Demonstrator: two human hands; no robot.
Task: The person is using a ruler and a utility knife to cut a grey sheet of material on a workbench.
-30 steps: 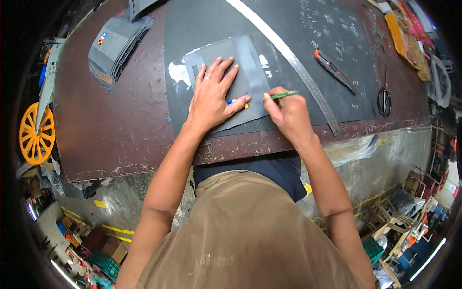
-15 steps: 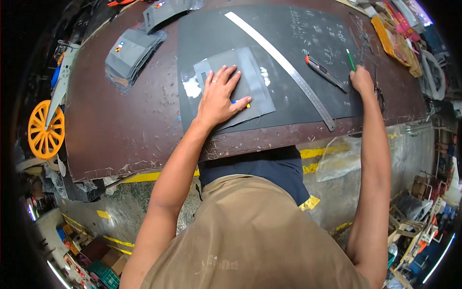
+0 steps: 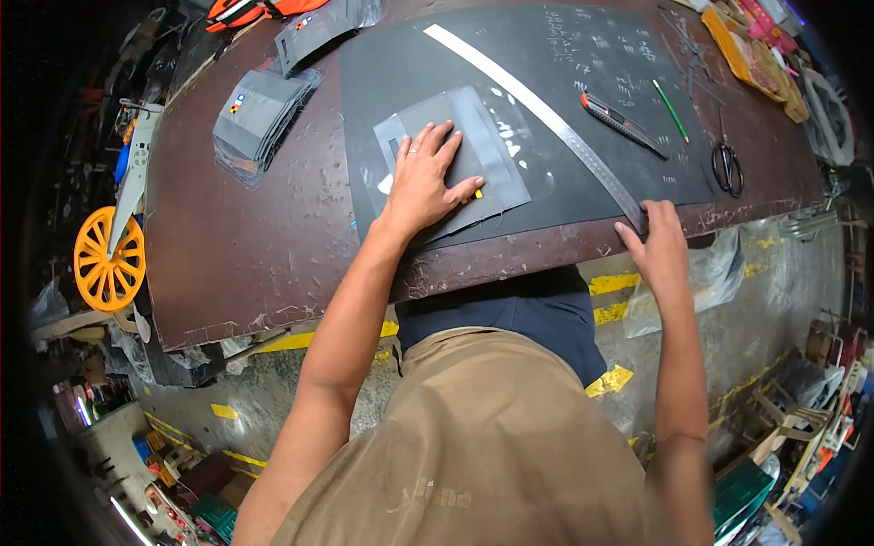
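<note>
Left hand (image 3: 425,182) flat on grey fabric piece (image 3: 482,150)

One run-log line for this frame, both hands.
left hand: flat on grey sheet | right hand: on metal ruler end | green pencil: lying on mat

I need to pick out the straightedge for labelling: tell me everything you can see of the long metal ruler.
The long, thin, silvery metal ruler lies flat and slantwise on the dark cutting mat, running from the far middle to the table's near edge. Fine markings line it. The right hand has its fingers on the near end; nothing else touches it.
</note>
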